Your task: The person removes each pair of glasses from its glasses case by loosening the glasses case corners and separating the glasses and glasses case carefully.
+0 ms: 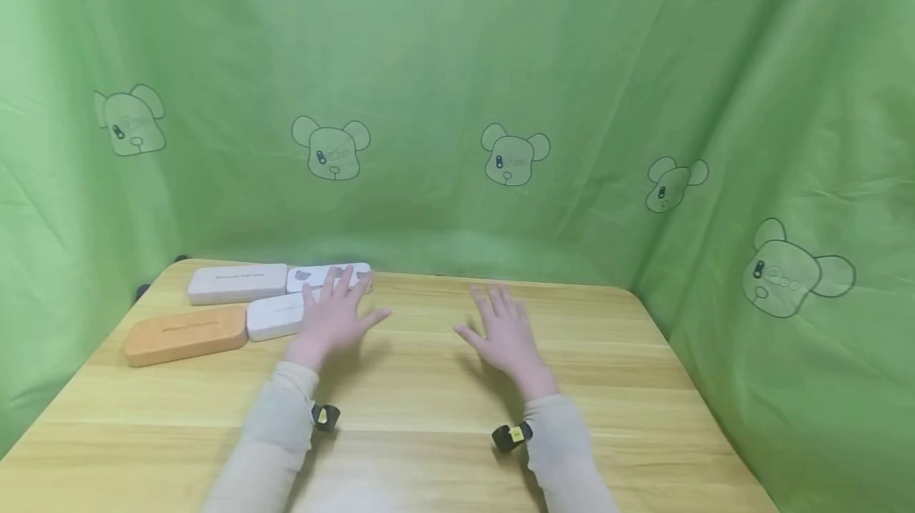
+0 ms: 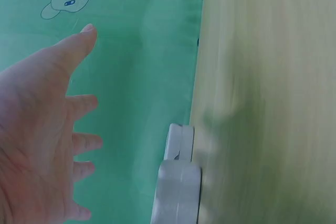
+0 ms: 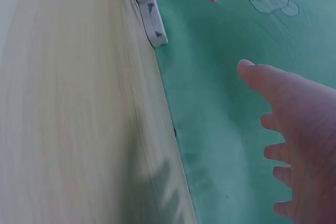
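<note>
My left hand hovers above the table with its fingers spread and nothing in it. In the head view it overlaps a white case and a white case with grey patches. An orange case and a pale grey case lie left of these two. To the right, my right hand is held over bare wood, fingers spread, also holding nothing. Both palms show from the side in the wrist views, and the hands' shadows fall on the tabletop.
The wooden table has rounded far corners. A green curtain with bear-head prints hangs behind it and along both sides. Black bands with yellow labels sit on both wrists.
</note>
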`<state>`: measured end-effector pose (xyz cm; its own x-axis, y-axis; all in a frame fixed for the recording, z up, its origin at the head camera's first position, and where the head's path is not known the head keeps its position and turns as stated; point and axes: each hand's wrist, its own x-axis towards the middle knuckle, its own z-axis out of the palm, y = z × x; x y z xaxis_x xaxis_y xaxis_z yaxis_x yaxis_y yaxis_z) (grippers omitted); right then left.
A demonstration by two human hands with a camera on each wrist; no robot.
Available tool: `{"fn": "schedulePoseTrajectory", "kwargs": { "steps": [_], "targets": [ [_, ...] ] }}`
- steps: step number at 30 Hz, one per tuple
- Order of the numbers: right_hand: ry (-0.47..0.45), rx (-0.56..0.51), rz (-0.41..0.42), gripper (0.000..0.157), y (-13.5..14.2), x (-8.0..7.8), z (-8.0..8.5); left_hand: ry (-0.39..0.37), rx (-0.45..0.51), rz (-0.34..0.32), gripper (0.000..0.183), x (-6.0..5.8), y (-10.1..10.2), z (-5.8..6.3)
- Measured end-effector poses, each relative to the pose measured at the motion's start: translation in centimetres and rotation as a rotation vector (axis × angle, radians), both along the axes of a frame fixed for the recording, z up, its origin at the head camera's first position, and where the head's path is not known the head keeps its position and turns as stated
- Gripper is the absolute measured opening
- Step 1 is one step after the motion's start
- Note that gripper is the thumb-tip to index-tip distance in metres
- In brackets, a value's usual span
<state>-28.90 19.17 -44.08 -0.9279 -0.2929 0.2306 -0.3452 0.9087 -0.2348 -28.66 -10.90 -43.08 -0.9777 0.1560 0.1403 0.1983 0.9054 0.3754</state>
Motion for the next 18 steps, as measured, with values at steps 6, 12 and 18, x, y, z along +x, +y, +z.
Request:
{"fn": "schedulePoseTrajectory", "kwargs": {
  "steps": [6, 12, 18],
  "targets": [
    [0.021, 0.033, 0.049, 0.080, -2.1, -0.3, -0.4, -0.031, -0.002, 0.010, 0.084, 0.3, -1.3, 0.6],
    [0.003, 0.073, 0.100, 0.079, -4.5, -0.5, -0.9, -0.010, -0.072, 0.024, 0.086, 0.3, -3.2, 0.0],
    [0.015, 0.107, 0.190, 0.079, -7.2, -1.0, -1.0, 0.017, -0.111, 0.033, 0.082, 0.5, -5.2, 0.1]
  ]
}}
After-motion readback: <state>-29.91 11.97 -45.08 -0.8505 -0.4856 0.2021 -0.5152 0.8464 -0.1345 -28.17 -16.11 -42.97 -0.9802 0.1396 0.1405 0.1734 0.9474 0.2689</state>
